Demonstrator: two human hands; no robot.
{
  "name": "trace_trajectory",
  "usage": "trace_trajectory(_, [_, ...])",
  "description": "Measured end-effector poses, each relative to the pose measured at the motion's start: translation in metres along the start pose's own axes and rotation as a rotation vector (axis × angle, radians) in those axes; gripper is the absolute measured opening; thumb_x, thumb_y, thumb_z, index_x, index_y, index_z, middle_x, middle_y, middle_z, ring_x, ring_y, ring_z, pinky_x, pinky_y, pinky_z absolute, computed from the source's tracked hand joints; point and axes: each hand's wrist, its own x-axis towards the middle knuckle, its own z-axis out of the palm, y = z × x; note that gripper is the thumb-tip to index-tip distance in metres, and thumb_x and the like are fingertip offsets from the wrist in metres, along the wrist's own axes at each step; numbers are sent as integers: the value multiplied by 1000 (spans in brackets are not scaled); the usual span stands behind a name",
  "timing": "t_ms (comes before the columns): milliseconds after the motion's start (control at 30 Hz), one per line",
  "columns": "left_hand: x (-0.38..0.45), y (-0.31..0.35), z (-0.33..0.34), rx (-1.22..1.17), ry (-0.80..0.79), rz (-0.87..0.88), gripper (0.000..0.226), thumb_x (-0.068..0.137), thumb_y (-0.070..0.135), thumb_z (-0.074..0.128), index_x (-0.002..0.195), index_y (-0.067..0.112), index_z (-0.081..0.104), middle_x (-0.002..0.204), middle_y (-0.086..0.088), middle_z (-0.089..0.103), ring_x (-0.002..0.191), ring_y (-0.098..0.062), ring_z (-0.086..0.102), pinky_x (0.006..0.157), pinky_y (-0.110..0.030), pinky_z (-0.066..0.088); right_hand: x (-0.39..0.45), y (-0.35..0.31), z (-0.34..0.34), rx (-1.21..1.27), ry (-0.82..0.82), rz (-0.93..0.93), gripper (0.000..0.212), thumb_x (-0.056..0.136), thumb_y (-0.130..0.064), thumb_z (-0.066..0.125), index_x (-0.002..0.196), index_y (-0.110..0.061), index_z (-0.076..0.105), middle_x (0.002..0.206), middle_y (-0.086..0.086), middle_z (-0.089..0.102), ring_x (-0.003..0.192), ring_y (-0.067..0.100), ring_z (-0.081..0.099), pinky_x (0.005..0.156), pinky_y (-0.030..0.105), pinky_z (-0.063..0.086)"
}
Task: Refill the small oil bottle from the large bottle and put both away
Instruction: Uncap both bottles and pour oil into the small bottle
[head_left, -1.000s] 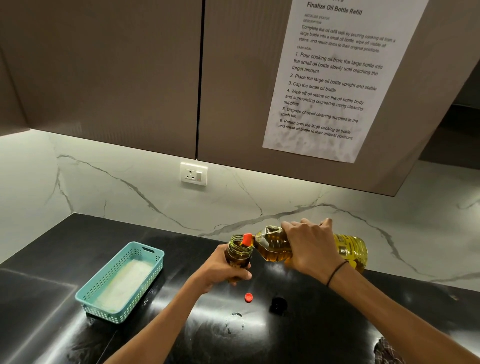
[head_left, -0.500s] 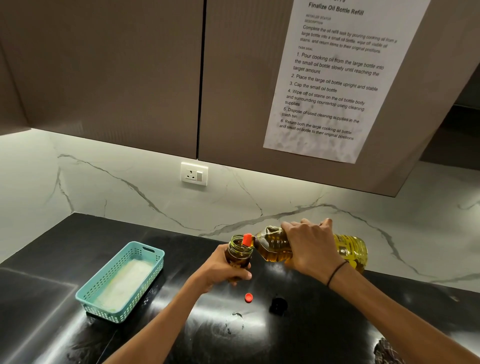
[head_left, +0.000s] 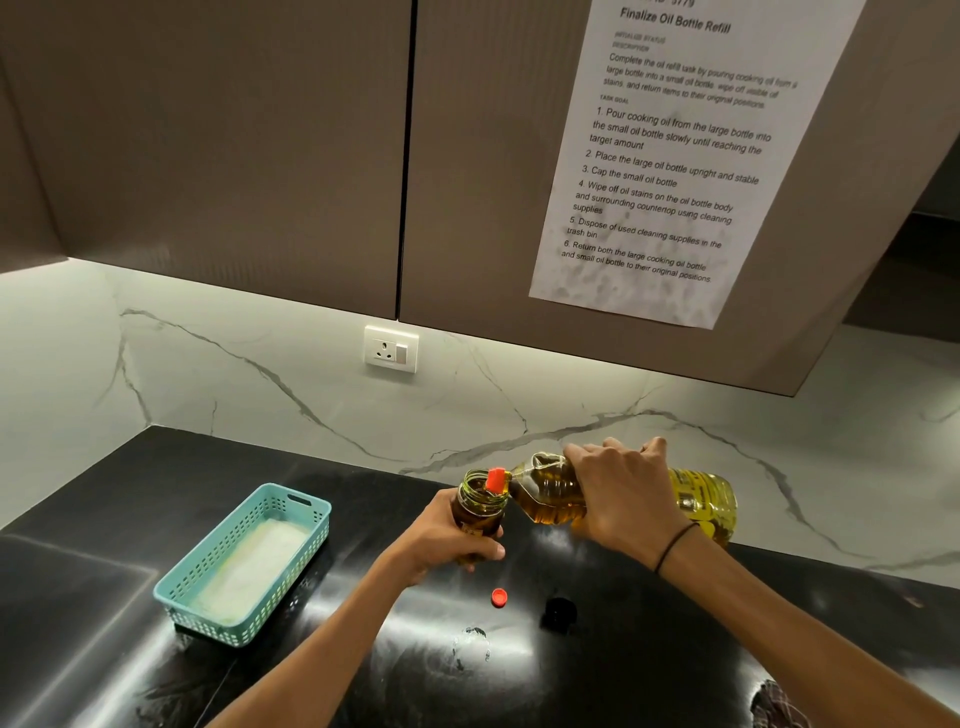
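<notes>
- left hand wrapped round the small oil bottle, just behind the red cap
- right hand gripping the large bottle, tipped sideways, spout at the small one's mouth

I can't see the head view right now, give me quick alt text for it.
The right hand tips the large oil bottle sideways, its red spout at the mouth of the small bottle, which the left hand grips above the black counter. A red cap and a black cap lie in front; a teal basket sits to the left.
</notes>
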Motion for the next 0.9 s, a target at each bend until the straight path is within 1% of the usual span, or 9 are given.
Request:
trace_trajectory(267, [1, -2, 0, -5, -4, 1, 37, 75, 5, 91, 104, -5, 70, 91, -11, 75, 73, -24, 69, 60, -35, 58, 1, 0, 2, -3, -4, 2, 51, 78, -67, 73, 110, -32, 55, 96, -11, 66, 89, 17, 62, 89, 46, 41])
trace_trajectory(400, [0, -2, 0, -4, -7, -1, 33, 76, 2, 91, 102, -1, 71, 88, -10, 74, 70, -20, 70, 60, -35, 58, 0, -1, 0, 0, -15, 0, 54, 79, -69, 71, 114, -32, 54, 101, -11, 67, 93, 17, 62, 91, 46, 42])
trace_trajectory(467, [0, -2, 0, -13, -2, -8, 35, 75, 2, 91, 104, -3, 70, 89, -12, 74, 72, -22, 70, 60, -36, 58, 0, -1, -2, -2, -15, 0, 53, 80, -68, 71, 114, -31, 54, 101, -11, 67, 94, 17, 62, 91, 46, 42])
trace_trajectory(600, [0, -3, 0, -13, -4, -7, 32, 73, 2, 91, 99, 1, 72, 88, -12, 74, 69, -22, 68, 58, -36, 56, -1, -3, -4, -14, -14, -2, 49, 81, -66, 70, 111, -31, 54, 99, -10, 66, 92, 17, 61, 90, 46, 40])
trace_trajectory(700, [0, -3, -1, -13, -4, -6, 33, 74, 1, 91, 101, 0, 71, 89, -11, 74, 69, -21, 69, 58, -35, 57, 0, -3, -4, -11, -20, -3, 47, 82, -65, 70, 110, -31, 53, 99, -10, 66, 92, 17, 61, 90, 46, 41])
trace_trajectory(800, [0, -3, -1, -12, -5, 0, 33, 74, 1, 91, 101, 2, 71, 89, -11, 74, 68, -19, 69, 58, -35, 57, 1, -4, -3, -7, -14, -5, 46, 82, -64, 71, 109, -31, 54, 96, -11, 65, 90, 17, 60, 89, 45, 41])
trace_trajectory(900, [-1, -3, -2, -13, -2, 3, 36, 73, 3, 91, 103, -2, 70, 90, -12, 73, 70, -21, 69, 59, -35, 57, 0, -4, -1, -2, -2, 1, 44, 81, -63, 71, 107, -31, 54, 93, -11, 64, 88, 16, 60, 87, 44, 40])
